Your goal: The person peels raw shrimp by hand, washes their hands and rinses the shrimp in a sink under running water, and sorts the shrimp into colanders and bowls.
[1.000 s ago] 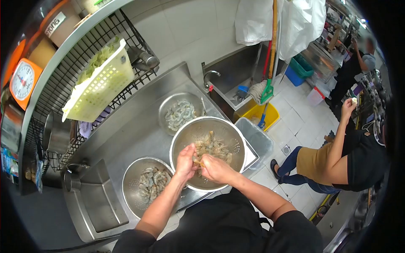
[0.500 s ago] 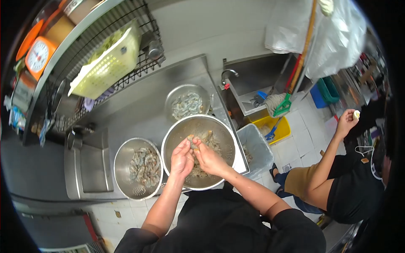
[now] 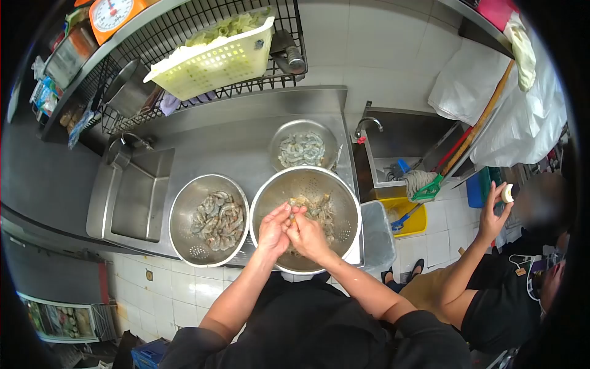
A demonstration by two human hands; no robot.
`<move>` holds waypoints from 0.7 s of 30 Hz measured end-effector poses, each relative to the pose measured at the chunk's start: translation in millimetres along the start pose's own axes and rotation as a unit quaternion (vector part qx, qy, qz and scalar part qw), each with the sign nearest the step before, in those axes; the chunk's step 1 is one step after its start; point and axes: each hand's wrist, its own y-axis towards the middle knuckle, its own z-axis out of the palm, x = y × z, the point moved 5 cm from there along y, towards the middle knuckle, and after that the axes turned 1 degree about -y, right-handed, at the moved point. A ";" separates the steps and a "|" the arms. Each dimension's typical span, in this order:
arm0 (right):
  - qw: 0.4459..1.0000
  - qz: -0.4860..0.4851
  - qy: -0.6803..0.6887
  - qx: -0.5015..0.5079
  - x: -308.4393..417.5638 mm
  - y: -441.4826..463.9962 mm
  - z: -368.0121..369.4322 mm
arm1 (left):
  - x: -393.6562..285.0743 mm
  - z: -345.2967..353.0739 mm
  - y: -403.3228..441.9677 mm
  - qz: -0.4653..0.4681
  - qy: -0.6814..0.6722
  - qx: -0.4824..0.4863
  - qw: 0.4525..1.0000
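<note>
Over a large steel colander (image 3: 348,203), my left hand (image 3: 274,232) and my right hand (image 3: 308,235) meet with fingertips pinched together. A shrimp is between them, mostly covered by the fingers. Brownish shrimp shells (image 3: 321,212) lie in this colander below my hands. To the left, a second colander (image 3: 181,230) holds whole grey shrimp (image 3: 218,221). Behind, a smaller steel bowl (image 3: 278,132) contains paler, peeled-looking shrimp (image 3: 301,149).
A sink (image 3: 141,197) is set into the counter at left. Above stands a rack with a yellow basket (image 3: 215,69) of greens. Right of the counter are a plastic-lined bin (image 3: 378,237), a yellow bucket (image 3: 415,221) and a mop (image 3: 427,189). A co-worker (image 3: 491,313) stands at right, one hand raised.
My view has turned, shifting the scene. My hands stay together above the middle colander; the shrimp between them shows less than before. The co-worker still holds up a small pale item.
</note>
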 end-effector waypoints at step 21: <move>0.971 0.065 -0.195 -0.126 19.4 7.3 -8.6 | -37.6 -30.7 42.4 -0.095 0.315 0.171 0.929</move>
